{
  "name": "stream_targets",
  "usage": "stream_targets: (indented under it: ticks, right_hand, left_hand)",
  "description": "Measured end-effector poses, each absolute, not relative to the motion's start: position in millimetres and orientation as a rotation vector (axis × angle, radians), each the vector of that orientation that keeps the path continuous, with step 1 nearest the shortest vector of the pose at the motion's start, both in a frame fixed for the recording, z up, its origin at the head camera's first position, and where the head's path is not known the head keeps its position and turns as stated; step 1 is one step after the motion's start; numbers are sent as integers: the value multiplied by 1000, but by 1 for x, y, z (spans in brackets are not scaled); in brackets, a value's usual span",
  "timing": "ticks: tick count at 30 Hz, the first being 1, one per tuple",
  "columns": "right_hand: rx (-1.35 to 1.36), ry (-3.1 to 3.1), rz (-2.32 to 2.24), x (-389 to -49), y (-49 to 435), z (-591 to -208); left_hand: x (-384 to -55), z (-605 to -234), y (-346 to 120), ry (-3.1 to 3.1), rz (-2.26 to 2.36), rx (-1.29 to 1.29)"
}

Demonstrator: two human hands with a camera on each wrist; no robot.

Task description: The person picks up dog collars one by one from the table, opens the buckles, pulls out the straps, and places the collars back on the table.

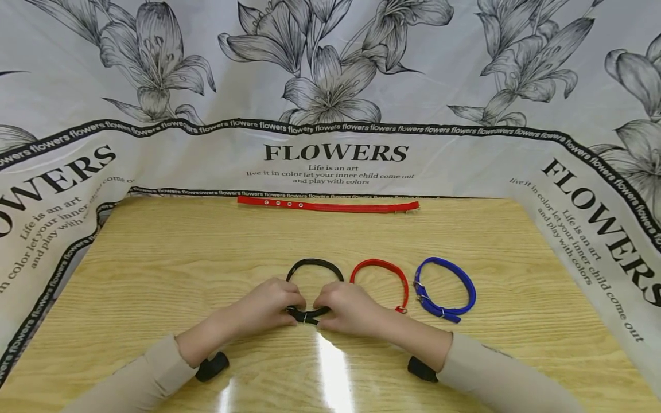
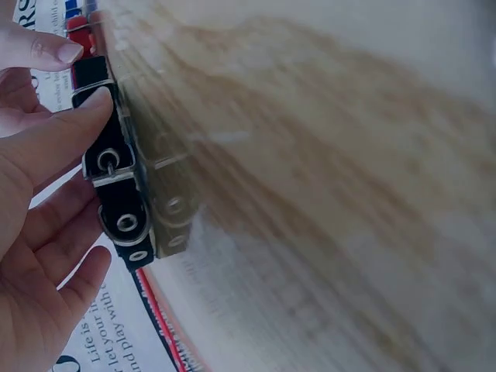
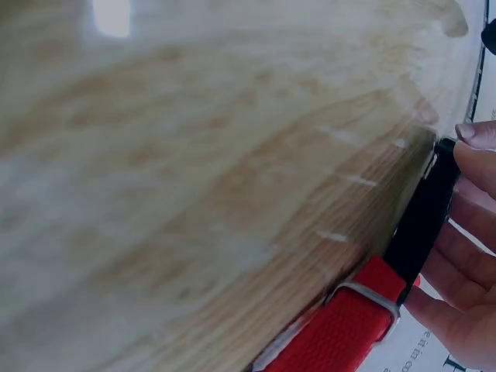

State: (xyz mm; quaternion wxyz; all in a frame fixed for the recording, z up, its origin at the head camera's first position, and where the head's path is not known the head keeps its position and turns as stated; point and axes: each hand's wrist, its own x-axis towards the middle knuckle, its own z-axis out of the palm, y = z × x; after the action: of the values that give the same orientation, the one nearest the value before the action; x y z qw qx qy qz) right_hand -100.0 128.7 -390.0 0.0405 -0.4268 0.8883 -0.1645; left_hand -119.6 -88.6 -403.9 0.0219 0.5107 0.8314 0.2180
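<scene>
A black buckled collar point(image 1: 316, 262) stands in a loop on the table, its buckle side toward me. My left hand point(image 1: 273, 303) pinches it near the metal buckle point(image 2: 110, 174), thumb in front and fingers behind the strap. On the other side of the front, my right hand point(image 1: 351, 307) grips the same strap between thumb and fingers. Part of the black loop is hidden behind both hands. Right beside it stands a red looped collar point(image 1: 384, 264), partly covered by the right hand and overlapping the black strap in the right wrist view.
A blue buckled collar point(image 1: 467, 284) stands right of the red loop. Along the table's back edge lies a straight red collar point(image 1: 351, 207) with eyelets. Black devices point(image 1: 212, 367) sit under both wrists. A flower-printed cloth point(image 1: 335, 103) hangs behind the wood-grain table point(image 1: 181, 241).
</scene>
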Motion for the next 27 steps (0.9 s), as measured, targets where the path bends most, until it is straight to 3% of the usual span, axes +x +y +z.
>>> stream_targets:
  ticks: [13,27]
  right_hand:
    - [-1339,2764,-430,-104,123,-388]
    - [-1310,2681,-709,-115,136,-357]
  left_hand:
    - [-120,-402,-89,2525,697,1497]
    - [-127,-381,-95,2557,850,1522]
